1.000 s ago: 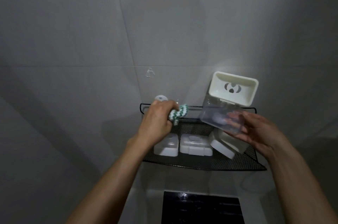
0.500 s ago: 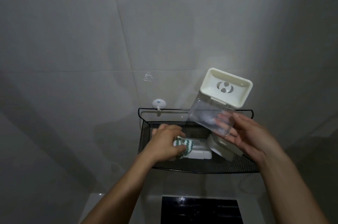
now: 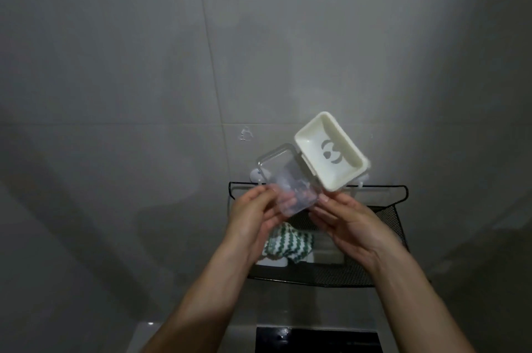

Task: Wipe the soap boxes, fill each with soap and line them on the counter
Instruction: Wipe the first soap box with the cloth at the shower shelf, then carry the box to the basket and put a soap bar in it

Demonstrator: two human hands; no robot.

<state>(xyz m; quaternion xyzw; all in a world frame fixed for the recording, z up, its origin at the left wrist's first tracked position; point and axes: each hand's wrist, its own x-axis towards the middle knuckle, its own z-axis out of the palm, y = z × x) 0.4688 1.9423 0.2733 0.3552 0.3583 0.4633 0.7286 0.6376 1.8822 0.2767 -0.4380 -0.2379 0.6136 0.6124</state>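
Observation:
An open soap box (image 3: 331, 152) hangs in the air in front of the tiled wall: a cream tray with drain holes, hinged to a clear lid (image 3: 285, 180). My left hand (image 3: 253, 214) grips the clear lid from the left. My right hand (image 3: 345, 220) holds the box from the lower right, fingers under the lid. A green and white striped cloth (image 3: 288, 243) lies in the black mesh basket (image 3: 385, 226), on top of closed white soap boxes (image 3: 273, 262) that are mostly hidden by my hands.
The mesh basket hangs on the grey tiled wall, with a round white hook (image 3: 256, 175) at its upper left. Below, a white counter edge (image 3: 149, 332) and a dark glossy panel (image 3: 316, 339) show between my forearms.
My left hand has left the striped cloth lying in the basket and risen to take the clear lid. The open soap box has tilted and shifted left.

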